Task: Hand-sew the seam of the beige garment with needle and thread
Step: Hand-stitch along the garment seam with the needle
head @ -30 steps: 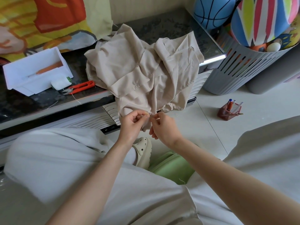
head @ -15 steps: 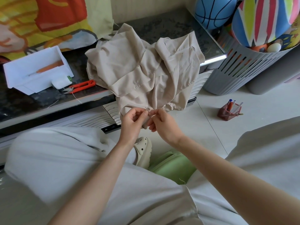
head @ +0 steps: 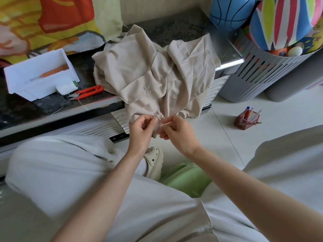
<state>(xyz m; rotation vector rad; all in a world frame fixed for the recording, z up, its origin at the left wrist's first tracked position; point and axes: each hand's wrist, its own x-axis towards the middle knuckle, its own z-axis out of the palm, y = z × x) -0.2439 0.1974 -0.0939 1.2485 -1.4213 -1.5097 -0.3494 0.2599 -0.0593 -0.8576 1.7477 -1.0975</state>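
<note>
Tools are lying at the left of the dark speckled bench [head: 43, 109]: a white plastic tray [head: 40, 75] and orange thread snips [head: 89, 91] are sitting within reach, well apart from the work. The beige garment [head: 153, 75], a thin, soft, creased cloth with a stitched hem, is lying heaped on the bench and spilling over its front edge, so the seam end is hanging where the left hand [head: 141, 131] is pinching it. The right hand [head: 180, 133], just beside it, is pinching a fine pale sliver, seemingly the needle [head: 167, 122], at the cloth; the thread is too fine to make out.
</note>
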